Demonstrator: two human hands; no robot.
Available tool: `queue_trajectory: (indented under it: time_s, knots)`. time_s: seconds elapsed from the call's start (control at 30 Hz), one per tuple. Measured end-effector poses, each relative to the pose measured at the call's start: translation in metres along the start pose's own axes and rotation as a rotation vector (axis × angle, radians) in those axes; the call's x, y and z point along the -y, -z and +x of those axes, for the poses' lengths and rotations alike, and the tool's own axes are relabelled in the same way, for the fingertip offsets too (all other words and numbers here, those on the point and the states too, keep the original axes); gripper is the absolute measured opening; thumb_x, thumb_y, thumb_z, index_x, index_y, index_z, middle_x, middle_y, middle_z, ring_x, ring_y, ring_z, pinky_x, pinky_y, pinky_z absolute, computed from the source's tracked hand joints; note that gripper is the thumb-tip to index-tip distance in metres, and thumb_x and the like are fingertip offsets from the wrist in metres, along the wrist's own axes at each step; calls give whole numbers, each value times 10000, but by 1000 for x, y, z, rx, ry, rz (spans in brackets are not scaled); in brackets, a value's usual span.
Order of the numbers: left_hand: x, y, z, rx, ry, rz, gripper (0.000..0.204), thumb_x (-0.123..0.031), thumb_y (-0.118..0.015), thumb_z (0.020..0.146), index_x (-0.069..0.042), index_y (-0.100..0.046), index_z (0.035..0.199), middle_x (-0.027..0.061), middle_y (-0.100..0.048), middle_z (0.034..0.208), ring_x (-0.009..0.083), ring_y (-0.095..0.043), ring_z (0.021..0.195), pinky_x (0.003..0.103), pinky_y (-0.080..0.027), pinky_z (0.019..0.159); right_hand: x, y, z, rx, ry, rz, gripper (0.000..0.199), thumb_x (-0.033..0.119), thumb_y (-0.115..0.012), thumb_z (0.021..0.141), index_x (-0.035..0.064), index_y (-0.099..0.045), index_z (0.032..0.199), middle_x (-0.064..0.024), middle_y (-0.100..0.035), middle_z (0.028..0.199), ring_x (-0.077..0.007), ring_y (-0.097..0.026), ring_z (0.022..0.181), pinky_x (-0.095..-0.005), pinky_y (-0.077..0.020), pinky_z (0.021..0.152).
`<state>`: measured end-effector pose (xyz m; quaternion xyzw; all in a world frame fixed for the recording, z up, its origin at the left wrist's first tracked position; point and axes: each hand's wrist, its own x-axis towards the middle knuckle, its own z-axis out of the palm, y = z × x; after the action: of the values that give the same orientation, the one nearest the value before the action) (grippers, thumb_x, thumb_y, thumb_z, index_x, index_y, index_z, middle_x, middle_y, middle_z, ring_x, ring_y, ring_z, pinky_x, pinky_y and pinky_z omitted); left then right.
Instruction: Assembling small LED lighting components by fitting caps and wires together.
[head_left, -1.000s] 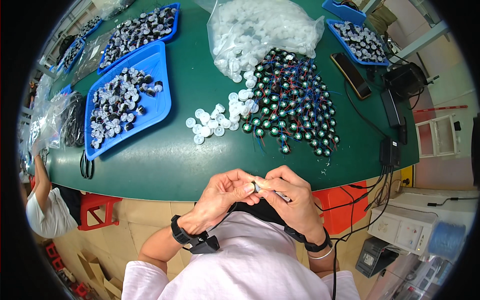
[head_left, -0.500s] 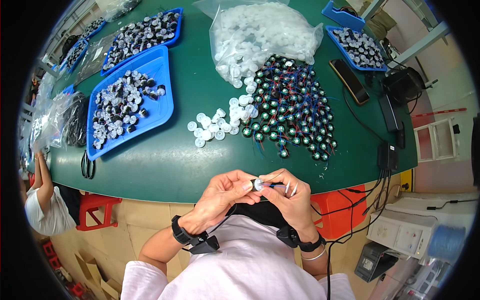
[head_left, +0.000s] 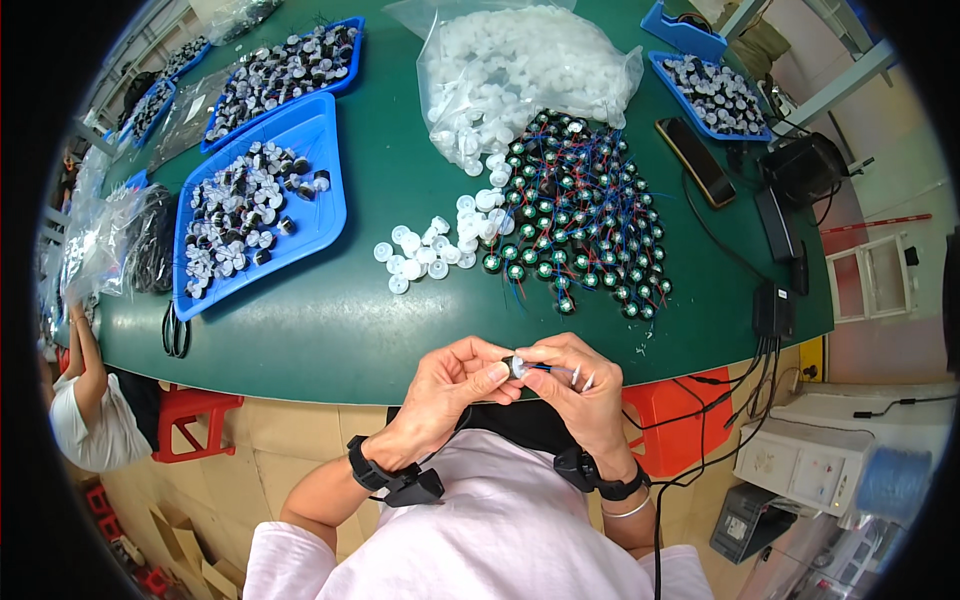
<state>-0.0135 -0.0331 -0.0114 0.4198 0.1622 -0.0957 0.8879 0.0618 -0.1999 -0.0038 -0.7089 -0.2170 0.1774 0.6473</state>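
Close to the table's near edge, my left hand point(head_left: 447, 385) pinches a small round black wired part with a white plastic cap point(head_left: 517, 367) on its right end. My right hand point(head_left: 578, 385) meets it from the other side, thumb and forefinger closed at the cap and on the thin blue and dark wires point(head_left: 548, 369) running from it. Two small white tips point(head_left: 581, 379) show by the right fingers; what they are I cannot tell. Beyond the hands lie loose white caps point(head_left: 425, 248) and a spread of black parts with green circuit faces and red and blue wires point(head_left: 585, 215).
A clear bag of white caps point(head_left: 530, 70) stands at the back. Blue trays point(head_left: 325, 150) of capped parts sit at left and far right. A phone point(head_left: 697, 162) and black cables point(head_left: 775, 310) are at right. Another person point(head_left: 95, 415) sits at far left; a red stool point(head_left: 680, 425) stands nearby.
The right thumb and forefinger have closed in slightly toward the white cap, and the wires have shifted a little. The left hand keeps its pinch on the part.
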Motion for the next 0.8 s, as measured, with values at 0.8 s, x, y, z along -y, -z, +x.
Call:
queue_trajectory:
  time_s: [0.8]
  knots:
    - [-17,-1,-1,198,23,403,229,-132,-630,897,20,-616,1068,78,-674,943,95,-628,810,242,-527,693,18,-9,-15,-90,300,-284,91,-20,-709,756,34,-676,822,-63,-627,802,-113,-549,616,-227,-402,504]
